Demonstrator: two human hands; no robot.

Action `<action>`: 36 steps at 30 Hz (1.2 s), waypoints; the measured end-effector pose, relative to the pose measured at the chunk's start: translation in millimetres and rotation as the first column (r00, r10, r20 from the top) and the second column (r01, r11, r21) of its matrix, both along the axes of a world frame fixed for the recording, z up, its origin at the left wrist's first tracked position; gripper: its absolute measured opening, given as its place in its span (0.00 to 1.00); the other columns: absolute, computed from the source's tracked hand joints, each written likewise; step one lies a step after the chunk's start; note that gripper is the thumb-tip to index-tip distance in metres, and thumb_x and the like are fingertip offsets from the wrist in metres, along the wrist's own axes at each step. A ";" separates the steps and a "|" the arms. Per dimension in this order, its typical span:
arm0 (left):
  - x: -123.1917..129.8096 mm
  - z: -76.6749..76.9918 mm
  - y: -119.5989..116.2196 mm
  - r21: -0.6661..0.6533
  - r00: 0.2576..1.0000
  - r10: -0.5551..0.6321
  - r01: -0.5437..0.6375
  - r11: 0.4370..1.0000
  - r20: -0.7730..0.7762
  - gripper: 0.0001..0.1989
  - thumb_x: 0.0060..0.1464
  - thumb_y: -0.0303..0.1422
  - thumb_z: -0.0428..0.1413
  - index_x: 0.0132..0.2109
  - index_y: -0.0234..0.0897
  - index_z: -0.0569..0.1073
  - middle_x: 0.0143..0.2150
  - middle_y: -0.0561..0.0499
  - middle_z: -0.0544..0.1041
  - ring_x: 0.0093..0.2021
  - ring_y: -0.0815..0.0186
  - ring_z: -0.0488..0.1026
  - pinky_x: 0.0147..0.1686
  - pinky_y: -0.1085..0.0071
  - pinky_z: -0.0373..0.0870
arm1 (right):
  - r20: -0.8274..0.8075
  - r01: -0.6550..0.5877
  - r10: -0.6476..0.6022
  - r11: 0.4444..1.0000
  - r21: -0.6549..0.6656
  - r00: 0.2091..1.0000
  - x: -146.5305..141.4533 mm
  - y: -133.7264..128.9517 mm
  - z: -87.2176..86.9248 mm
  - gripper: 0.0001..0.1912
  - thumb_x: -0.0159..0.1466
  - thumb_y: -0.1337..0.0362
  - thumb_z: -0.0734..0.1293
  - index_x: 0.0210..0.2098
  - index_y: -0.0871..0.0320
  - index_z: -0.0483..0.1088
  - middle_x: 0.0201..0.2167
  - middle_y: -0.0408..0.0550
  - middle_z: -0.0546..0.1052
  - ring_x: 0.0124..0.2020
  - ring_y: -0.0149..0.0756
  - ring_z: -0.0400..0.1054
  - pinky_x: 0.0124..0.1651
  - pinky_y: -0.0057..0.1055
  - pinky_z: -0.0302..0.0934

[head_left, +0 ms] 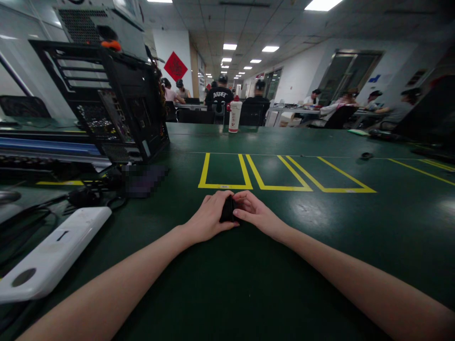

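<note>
A small black box-like object (227, 211) is held low over or on the green table, just in front of the yellow tape marks; whether it touches the table I cannot tell. My left hand (210, 214) wraps round its left side, thumb below and fingers over the top. From the right, my right hand (256, 213) meets it with thumb and fingertips closed at its right edge. Much of the object is hidden by the fingers, so its exact kind does not show.
Yellow tape outlines (227, 186) mark the green table (199, 293) ahead. An open black computer case (124, 104) stands at left, near a white device (60, 251) and dark cables (31, 218). A white-and-red cup (234, 116) stands at the far edge. People sit beyond.
</note>
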State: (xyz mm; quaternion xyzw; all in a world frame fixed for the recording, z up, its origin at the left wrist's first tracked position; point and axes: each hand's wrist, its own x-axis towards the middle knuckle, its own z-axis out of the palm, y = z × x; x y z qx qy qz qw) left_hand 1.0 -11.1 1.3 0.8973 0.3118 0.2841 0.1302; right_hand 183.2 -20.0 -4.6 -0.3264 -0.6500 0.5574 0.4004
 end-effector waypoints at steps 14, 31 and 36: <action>-0.7 2.3 -2.6 0.008 1.000 -0.011 0.011 1.000 -0.014 0.28 0.48 0.38 0.57 0.53 0.40 0.53 0.49 0.45 0.63 0.49 0.57 0.63 0.47 0.58 0.59 | 0.009 -0.002 0.002 1.000 -0.013 1.000 1.1 -1.1 3.5 0.12 0.56 0.65 0.66 0.40 0.55 0.61 0.40 0.45 0.67 0.45 0.34 0.64 0.51 0.40 0.57; -0.6 3.9 -2.9 0.008 0.999 0.003 -0.003 1.000 -0.036 0.28 0.48 0.36 0.57 0.52 0.41 0.53 0.50 0.45 0.63 0.51 0.56 0.62 0.49 0.56 0.58 | -0.027 0.000 0.000 1.000 -0.001 1.000 1.4 0.6 -0.6 0.11 0.56 0.65 0.66 0.39 0.55 0.62 0.39 0.43 0.68 0.44 0.34 0.65 0.50 0.38 0.58; -0.7 3.7 -3.0 -0.003 1.000 -0.003 0.003 1.000 -0.028 0.28 0.48 0.35 0.58 0.52 0.40 0.53 0.50 0.46 0.64 0.51 0.57 0.62 0.49 0.57 0.58 | 0.002 -0.017 0.017 0.999 -0.031 1.000 1.8 1.1 -0.1 0.14 0.56 0.66 0.66 0.42 0.56 0.61 0.43 0.46 0.66 0.46 0.34 0.63 0.52 0.39 0.56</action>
